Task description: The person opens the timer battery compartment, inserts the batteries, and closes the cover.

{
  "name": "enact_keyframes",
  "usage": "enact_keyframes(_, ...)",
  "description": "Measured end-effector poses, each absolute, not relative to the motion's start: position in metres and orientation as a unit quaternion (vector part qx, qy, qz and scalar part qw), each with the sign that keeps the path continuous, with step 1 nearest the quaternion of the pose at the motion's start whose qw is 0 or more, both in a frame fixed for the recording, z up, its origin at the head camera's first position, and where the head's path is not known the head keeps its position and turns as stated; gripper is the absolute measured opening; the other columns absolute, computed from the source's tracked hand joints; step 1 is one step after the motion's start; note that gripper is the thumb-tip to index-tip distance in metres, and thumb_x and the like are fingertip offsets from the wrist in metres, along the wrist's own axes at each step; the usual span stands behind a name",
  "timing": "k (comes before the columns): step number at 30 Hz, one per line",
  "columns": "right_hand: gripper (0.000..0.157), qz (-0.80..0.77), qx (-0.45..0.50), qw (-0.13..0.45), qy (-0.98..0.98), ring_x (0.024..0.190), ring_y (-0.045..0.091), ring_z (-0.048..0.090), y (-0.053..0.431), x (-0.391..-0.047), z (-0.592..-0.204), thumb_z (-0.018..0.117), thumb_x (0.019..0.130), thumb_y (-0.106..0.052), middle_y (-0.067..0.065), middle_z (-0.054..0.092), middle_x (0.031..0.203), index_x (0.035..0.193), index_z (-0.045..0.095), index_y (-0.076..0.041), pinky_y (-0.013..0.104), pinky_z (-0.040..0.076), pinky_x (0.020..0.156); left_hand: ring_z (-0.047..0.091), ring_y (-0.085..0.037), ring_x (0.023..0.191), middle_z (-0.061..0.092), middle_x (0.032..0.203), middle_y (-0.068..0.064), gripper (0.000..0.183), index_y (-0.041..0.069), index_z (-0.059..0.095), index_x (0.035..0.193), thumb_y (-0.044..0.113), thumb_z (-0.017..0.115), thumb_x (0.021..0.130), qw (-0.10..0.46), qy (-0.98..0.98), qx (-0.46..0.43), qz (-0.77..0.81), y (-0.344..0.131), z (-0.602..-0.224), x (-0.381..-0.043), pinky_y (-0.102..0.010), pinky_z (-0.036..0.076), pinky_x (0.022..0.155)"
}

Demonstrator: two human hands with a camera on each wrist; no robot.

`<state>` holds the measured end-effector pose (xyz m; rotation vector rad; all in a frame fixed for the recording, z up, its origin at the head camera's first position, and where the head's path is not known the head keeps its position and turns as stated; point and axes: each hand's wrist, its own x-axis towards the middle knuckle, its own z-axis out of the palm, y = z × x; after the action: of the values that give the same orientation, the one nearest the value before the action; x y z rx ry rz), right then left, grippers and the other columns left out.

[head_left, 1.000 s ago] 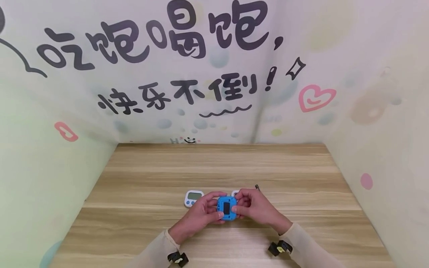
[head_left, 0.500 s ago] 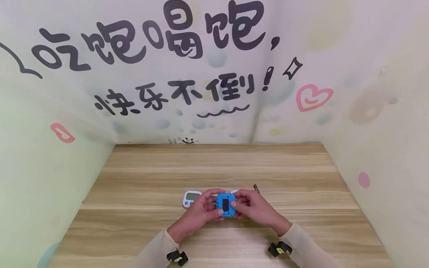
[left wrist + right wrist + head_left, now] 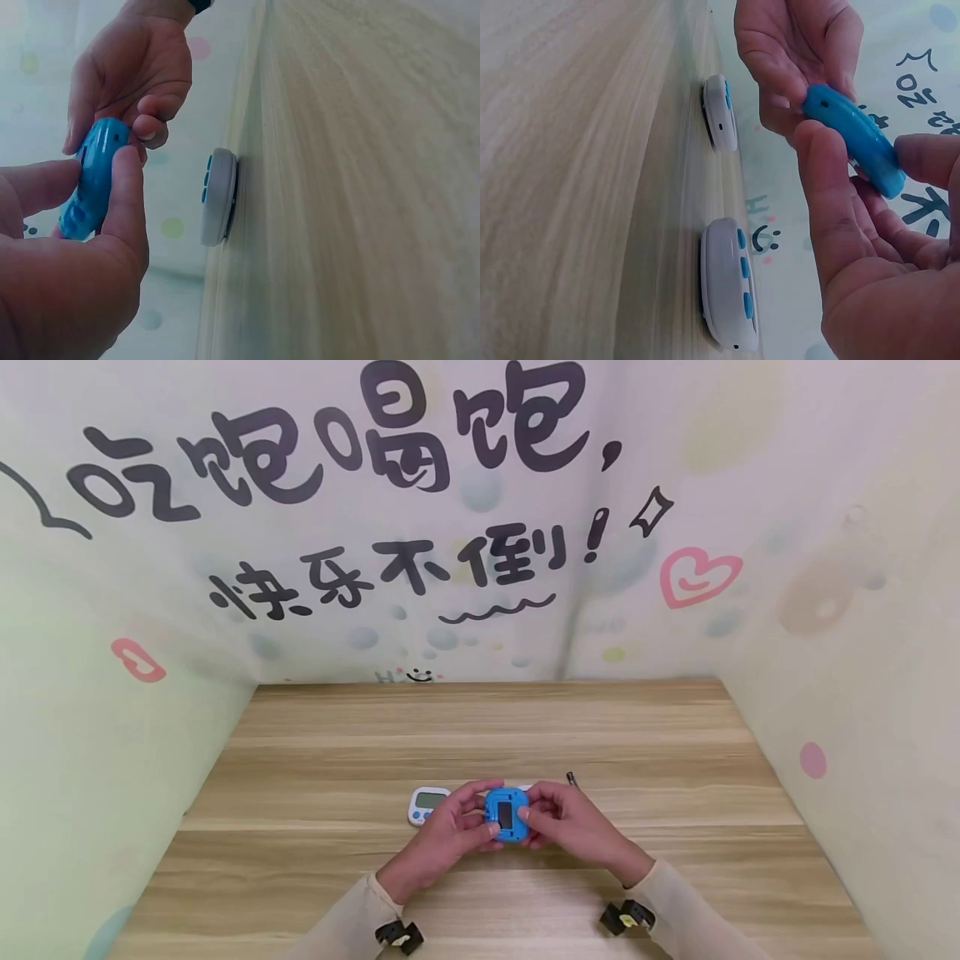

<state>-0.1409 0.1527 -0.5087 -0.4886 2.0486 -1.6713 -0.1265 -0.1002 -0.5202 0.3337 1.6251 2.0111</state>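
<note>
Both hands hold a blue digital timer (image 3: 507, 814) up over the table, its back with a dark rectangle turned to the head camera. My left hand (image 3: 453, 832) pinches its left side, thumb on the back and fingers behind. At the opposite edge, my right hand (image 3: 573, 827) grips it with the thumb on the back near the rim. The left wrist view shows the blue timer (image 3: 97, 176) edge-on between both hands. Left of the hands lies a white timer (image 3: 430, 802) with a grey screen and blue buttons. Another white timer (image 3: 727, 289) is mostly hidden behind the right hand in the head view.
The wood-grain table (image 3: 337, 735) meets printed walls at the back and sides. Beyond the right hand lies a small dark, thin object (image 3: 572, 779), partly covered. Small black cameras (image 3: 626, 917) sit on both wrists.
Both hands have raised the blue timer slightly in the head view while keeping their hold. The head view has shifted a little; the white timer at left stays put.
</note>
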Motion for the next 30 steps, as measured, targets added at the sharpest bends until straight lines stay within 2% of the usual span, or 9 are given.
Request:
enact_keyframes(5,0.033,-0.621,-0.169,0.214,0.735,0.087,0.038,0.078,0.1507,-0.1405,-0.5094,0.062,0.109,-0.027,0.018,0.067,0.109,0.123,0.060,0.003,0.048,0.070,0.074,0.068,-0.021,0.121,0.048,0.143,-0.021,0.066,0.007,0.040,0.161,0.007,0.070,0.102,0.252,0.607,0.130,0.743,-0.0996,-0.5195,-0.1264,-0.042,0.063,0.102)
enact_keyframes(10,0.032,-0.630,-0.164,0.194,0.734,0.092,0.041,0.075,0.1509,-0.1395,-0.5091,0.064,0.108,-0.027,0.021,0.063,0.117,0.127,0.059,-0.002,0.051,0.070,0.074,0.062,-0.030,0.132,0.049,0.147,-0.022,0.065,0.011,0.043,0.160,0.009,0.070,0.102,0.225,0.647,0.134,0.717,-0.0999,-0.5188,-0.1267,-0.030,0.062,0.102)
enact_keyframes(13,0.028,-0.621,-0.170,0.165,0.747,0.095,0.040,0.072,0.1510,-0.1398,-0.5095,0.069,0.105,-0.025,0.019,0.064,0.120,0.127,0.064,-0.008,0.049,0.070,0.074,0.057,-0.038,0.138,0.051,0.152,-0.020,0.064,0.011,0.044,0.160,0.010,0.070,0.102,0.209,0.664,0.132,0.706,-0.1005,-0.5174,-0.1268,-0.026,0.060,0.101)
enact_keyframes(16,0.027,-0.602,-0.175,0.131,0.768,0.097,0.032,0.071,0.1514,-0.1402,-0.5101,0.076,0.100,-0.025,0.011,0.069,0.120,0.125,0.070,-0.017,0.040,0.070,0.075,0.054,-0.042,0.140,0.053,0.155,-0.019,0.064,0.008,0.042,0.159,0.011,0.070,0.101,0.201,0.661,0.131,0.711,-0.1006,-0.5158,-0.1270,-0.025,0.060,0.102)
enact_keyframes(20,0.030,-0.591,-0.184,0.106,0.778,0.099,0.023,0.069,0.1516,-0.1399,-0.5105,0.081,0.096,-0.024,0.006,0.070,0.121,0.125,0.074,-0.021,0.031,0.067,0.077,0.055,-0.037,0.140,0.053,0.156,-0.017,0.064,0.007,0.042,0.156,0.013,0.073,0.100,0.198,0.651,0.129,0.721,-0.0997,-0.5136,-0.1273,-0.026,0.059,0.104)
enact_keyframes(25,0.032,-0.579,-0.200,0.084,0.786,0.103,0.021,0.067,0.1513,-0.1387,-0.5105,0.083,0.093,-0.020,0.011,0.067,0.136,0.124,0.076,-0.017,0.027,0.066,0.080,0.058,-0.027,0.135,0.053,0.157,-0.015,0.062,0.007,0.044,0.149,0.015,0.077,0.098,0.197,0.647,0.122,0.726,-0.0976,-0.5119,-0.1281,-0.026,0.060,0.103)
enact_keyframes(30,0.029,-0.568,-0.206,0.075,0.793,0.104,0.020,0.067,0.1511,-0.1380,-0.5105,0.084,0.092,-0.020,0.016,0.062,0.144,0.119,0.077,-0.015,0.026,0.066,0.082,0.059,-0.025,0.134,0.050,0.159,-0.015,0.062,0.005,0.045,0.142,0.012,0.082,0.093,0.198,0.645,0.108,0.730,-0.0962,-0.5130,-0.1294,-0.025,0.061,0.101)
